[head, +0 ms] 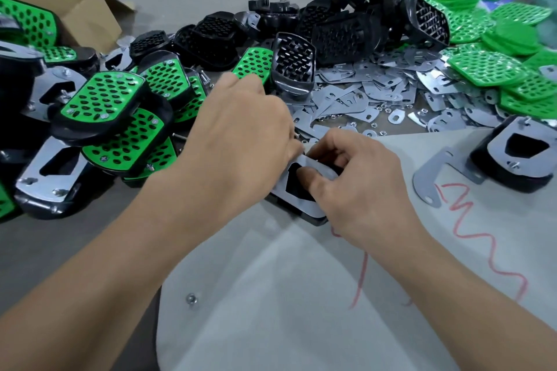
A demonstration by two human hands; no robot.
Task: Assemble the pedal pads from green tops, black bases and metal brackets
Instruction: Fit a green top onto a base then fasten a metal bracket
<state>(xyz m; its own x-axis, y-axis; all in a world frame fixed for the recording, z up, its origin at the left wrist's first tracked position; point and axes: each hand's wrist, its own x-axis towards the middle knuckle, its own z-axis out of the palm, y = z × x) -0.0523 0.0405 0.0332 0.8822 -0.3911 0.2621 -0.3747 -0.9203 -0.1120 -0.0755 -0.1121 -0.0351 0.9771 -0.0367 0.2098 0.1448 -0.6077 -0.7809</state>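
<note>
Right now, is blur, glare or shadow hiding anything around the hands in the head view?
Head view: the light is even and soft, with no hard shadows. Head view, centre: the left hand is slightly blurred; the right hand and the metal bracket it grips read sharp. Head view, right edge: the green tops carry a sheen, and the top corner is smeared.

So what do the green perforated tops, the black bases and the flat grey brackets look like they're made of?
Green tops: probably moulded plastic, uniform bright colour with a slight gloss. Black bases: likely plastic too, semi-gloss, with moulded ribs and holes. Brackets: thin stamped sheet metal, dull silver-grey, possibly zinc-plated steel.
</note>
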